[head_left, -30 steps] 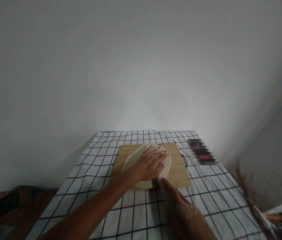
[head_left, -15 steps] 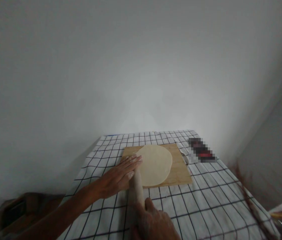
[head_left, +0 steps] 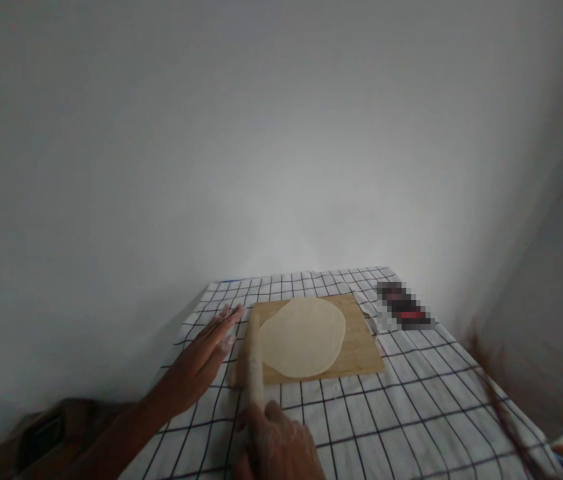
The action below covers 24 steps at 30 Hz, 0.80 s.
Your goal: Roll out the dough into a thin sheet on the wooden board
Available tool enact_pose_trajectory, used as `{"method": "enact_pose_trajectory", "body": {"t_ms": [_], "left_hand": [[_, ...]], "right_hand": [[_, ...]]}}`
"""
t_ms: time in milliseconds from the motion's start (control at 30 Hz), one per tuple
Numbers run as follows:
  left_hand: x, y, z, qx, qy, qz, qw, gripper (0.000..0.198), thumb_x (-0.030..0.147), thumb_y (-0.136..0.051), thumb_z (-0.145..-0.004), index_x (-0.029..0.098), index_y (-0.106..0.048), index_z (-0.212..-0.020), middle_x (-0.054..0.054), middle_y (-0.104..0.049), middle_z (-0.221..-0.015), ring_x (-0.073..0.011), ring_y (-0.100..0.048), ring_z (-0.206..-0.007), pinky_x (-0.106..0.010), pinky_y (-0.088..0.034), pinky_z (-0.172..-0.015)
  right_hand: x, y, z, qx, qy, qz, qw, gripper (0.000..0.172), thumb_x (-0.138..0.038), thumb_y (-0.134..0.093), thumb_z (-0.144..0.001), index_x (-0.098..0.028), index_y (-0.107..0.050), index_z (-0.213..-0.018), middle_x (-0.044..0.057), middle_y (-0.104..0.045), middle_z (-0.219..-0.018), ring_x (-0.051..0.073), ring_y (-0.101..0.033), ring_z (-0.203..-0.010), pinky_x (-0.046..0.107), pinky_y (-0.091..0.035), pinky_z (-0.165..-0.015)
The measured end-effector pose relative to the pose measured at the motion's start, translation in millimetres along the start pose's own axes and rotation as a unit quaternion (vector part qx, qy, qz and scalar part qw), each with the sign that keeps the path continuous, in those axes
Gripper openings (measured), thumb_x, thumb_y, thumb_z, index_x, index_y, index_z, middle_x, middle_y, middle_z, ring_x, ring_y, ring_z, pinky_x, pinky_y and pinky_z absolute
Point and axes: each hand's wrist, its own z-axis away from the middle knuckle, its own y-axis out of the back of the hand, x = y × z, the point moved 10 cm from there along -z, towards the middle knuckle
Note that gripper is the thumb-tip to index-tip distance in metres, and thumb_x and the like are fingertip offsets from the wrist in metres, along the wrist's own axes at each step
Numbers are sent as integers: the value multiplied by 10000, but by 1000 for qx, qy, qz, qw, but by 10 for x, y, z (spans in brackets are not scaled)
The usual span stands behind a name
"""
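My right hand (head_left: 278,443) is wrapped round the near end of a wooden rolling pin (head_left: 255,367). The pin points away from me along the left side of a wooden board (head_left: 361,340), beside a thin, flat round of dough (head_left: 304,337). My left hand (head_left: 208,353) hovers left of the pin, apart from it, with fingers stretched out and floury tips. Nothing is in that hand. The pin hides part of the board's left edge.
A white cloth with a dark grid (head_left: 411,387) covers the table. At the right lies a blurred-out dark and red item (head_left: 404,307). A brown box-like thing (head_left: 41,433) stands low at the left. A plain wall (head_left: 281,167) rises behind the table.
My left hand has come off the far end of the rolling pin and moved left. My right hand has shifted the pin left, to the dough's left edge.
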Motion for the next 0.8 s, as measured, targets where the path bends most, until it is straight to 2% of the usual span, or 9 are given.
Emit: {"method": "enact_pose_trajectory", "body": {"t_ms": [67, 133, 233, 300, 400, 467, 533, 667, 800], "left_hand": [[358, 50, -235, -10, -16, 34, 999, 466, 322, -248, -1025, 281, -271, -1488, 35, -228, -1563, -203, -171, -1446, -416, -184, -1200], [735, -46, -488, -38, -54, 37, 997, 453, 314, -241, -1029, 252, -314, -1472, 21, -276, -1548, -188, -139, -1452, -410, -163, -1206], [1097, -413, -801, -84, -104, 1, 991, 433, 309, -258, -1025, 246, -384, -1435, 7, -310, -1535, -190, -127, -1455, -426, -157, -1202], [1157, -727, -914, -121, -127, -27, 984, 426, 331, -272, -1024, 245, -401, -1420, 0, -342, -1520, -208, -156, -1450, -458, -170, -1192], [1028, -1040, -933, -151, -135, -56, 978, 446, 353, -295, -1018, 228, -367, -1441, -26, -337, -1521, -237, -175, -1445, -498, -152, -1182], [874, -1071, -876, -147, -132, -62, 978, 473, 355, -284, -1023, 230, -293, -1479, -31, -286, -1542, -234, -141, -1452, -494, -122, -1187], [691, -1002, -785, -141, -120, -61, 981, 485, 348, -248, -1031, 232, -230, -1502, -21, -233, -1560, -214, -100, -1458, -465, -104, -1196], [315, -769, -545, -149, -74, -33, 986, 487, 323, -201, -1035, 206, -214, -1507, -9, -162, -1578, -177, -54, -1461, -415, -98, -1210], [26, -595, -286, -144, -24, 14, 989, 508, 322, -181, -1034, 178, -149, -1520, -15, -86, -1589, -170, -64, -1459, -384, -118, -1212]], "right_hand": [[46, 55, 33, 27, -10, -22, 999, 419, -230, -530, -669, -339, -599, -1068, 16, -649, -952, 295, -686, -739, 347, -495, -627], [120, 113, 67, 59, -18, -33, 998, 406, -221, -526, -663, -331, -590, -1049, 7, -639, -909, 285, -681, -712, 329, -477, -607], [238, 131, 75, 73, -23, -29, 997, 392, -213, -508, -684, -316, -582, -1055, 9, -639, -861, 268, -681, -720, 308, -458, -623], [304, 83, 44, 49, -28, -17, 998, 398, -212, -507, -681, -318, -585, -1056, 11, -652, -857, 266, -688, -739, 299, -451, -628], [340, 14, -11, 4, -36, 8, 999, 419, -225, -515, -666, -337, -590, -1063, 8, -674, -884, 278, -697, -753, 302, -447, -610], [324, -9, -32, -18, -39, 20, 999, 453, -232, -519, -656, -360, -594, -1084, 7, -684, -916, 287, -703, -761, 310, -455, -607], [289, -24, -42, -36, -43, 27, 998, 489, -237, -524, -646, -385, -601, -1106, 7, -687, -935, 295, -707, -770, 318, -465, -609], [145, -100, -45, -82, -22, 29, 996, 516, -259, -533, -645, -369, -604, -1144, 31, -681, -954, 308, -704, -794, 331, -484, -617], [20, -108, -62, -60, -9, 19, 998, 463, -231, -521, -679, -364, -601, -1116, 23, -674, -948, 300, -697, -795, 368, -502, -670]]}}
